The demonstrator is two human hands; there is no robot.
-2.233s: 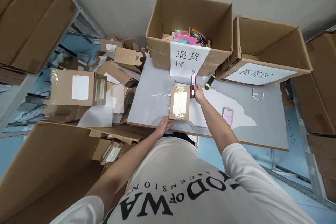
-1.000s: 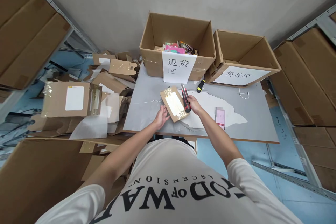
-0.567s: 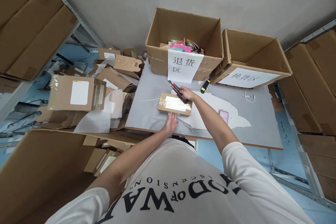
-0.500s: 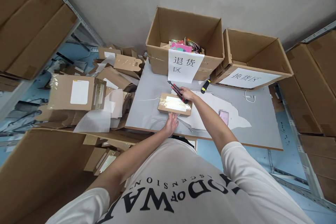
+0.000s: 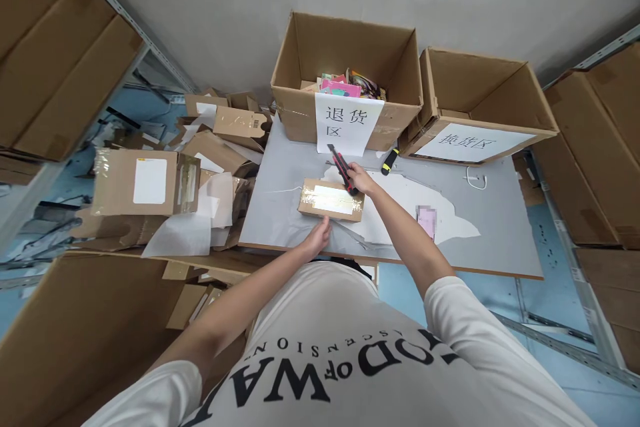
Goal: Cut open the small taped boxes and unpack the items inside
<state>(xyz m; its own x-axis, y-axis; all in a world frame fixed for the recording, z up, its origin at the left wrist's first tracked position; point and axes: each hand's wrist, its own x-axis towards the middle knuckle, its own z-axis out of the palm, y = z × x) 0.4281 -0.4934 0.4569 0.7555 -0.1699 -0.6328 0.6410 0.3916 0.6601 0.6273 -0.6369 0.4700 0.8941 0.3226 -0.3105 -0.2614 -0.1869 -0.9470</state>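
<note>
1. Since the parcel (image 5: pixel 331 201) lies flat on the table (image 5: pixel 275 217), the left hand (image 5: pixel 317 236) seems to steady its near side; how firmly, I can't tell.
2. The right hand (image 5: pixel 360 177) grasps a cutter (image 5: pixel 341 168), tip away, presumably for safety.

left carton (image 5: pixel 295 113): open, colourful goods (image 5: pixel 343 89) inside, lettered white sheet (image 5: pixel 350 121) on its front
right carton (image 5: pixel 505 88): open, just beside, lettered white label (image 5: pixel 473 142)
worktop (image 5: pixel 505 223): grey; carries a yellow-and-black tool (image 5: pixel 389 161), a curled white cable (image 5: pixel 479 180)
torn white sheet (image 5: pixel 453 227): flat, pink rectangular item (image 5: pixel 427 224) on it, partly pixelated
cardboard heap (image 5: pixel 220 147): jumbled, left of the worktop
</note>
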